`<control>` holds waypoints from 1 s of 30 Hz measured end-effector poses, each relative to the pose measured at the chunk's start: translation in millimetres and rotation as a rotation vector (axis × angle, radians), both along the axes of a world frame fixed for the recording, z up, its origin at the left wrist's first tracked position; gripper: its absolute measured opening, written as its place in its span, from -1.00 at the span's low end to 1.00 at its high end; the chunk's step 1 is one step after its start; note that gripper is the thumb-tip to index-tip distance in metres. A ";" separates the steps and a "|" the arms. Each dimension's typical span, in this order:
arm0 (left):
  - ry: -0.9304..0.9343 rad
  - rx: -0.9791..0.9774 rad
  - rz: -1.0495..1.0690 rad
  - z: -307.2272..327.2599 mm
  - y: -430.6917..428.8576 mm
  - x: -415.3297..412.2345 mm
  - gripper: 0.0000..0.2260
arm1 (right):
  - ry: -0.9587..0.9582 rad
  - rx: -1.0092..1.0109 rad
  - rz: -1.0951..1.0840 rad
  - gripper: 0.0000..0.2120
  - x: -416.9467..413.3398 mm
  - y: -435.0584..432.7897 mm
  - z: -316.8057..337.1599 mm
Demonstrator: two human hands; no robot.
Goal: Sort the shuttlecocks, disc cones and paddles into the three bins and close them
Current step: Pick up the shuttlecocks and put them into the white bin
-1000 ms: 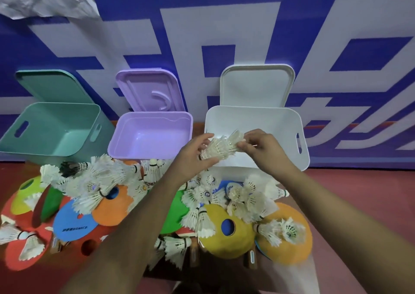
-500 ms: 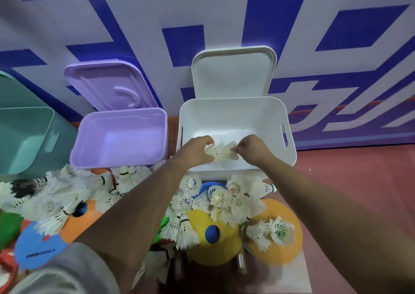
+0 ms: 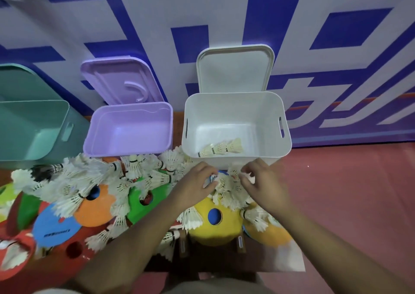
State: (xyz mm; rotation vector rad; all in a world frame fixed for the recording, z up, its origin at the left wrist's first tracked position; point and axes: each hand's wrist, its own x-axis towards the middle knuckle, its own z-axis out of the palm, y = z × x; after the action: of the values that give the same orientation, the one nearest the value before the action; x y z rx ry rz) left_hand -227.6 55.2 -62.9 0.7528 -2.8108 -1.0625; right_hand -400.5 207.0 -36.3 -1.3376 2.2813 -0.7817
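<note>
Beside white bin, red floor

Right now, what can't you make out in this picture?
Head view:
Teal bin: cut off by the left edge.
Paddles: buried under cones and shuttlecocks; only brown handles show.
Left hand, right hand: blur and their backs hide any grip on the shuttlecocks.
Blue disc print: too blurred.

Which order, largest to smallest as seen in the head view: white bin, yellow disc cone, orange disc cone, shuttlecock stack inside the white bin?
1. white bin
2. yellow disc cone and orange disc cone: they look alike, both partly covered
3. shuttlecock stack
</note>
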 end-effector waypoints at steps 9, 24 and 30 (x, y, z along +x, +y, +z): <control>-0.160 -0.371 -0.081 -32.3 24.6 2.9 -0.79 | 0.081 0.307 -0.040 -0.66 37.0 21.2 -63.9; 0.403 0.270 0.422 41.6 -0.5 21.1 -0.90 | -0.141 -0.136 -0.177 -0.89 30.7 21.4 -4.8; 0.461 0.313 0.610 66.8 -39.8 -17.0 -0.94 | -0.304 -0.303 -0.302 -0.86 -7.1 -18.1 50.3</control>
State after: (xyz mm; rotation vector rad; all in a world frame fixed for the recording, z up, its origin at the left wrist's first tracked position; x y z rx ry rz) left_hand -244.6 15.4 3.8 1.1159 -1.8740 -1.3345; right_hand -407.6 189.0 14.0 -0.9128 2.2025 -1.3759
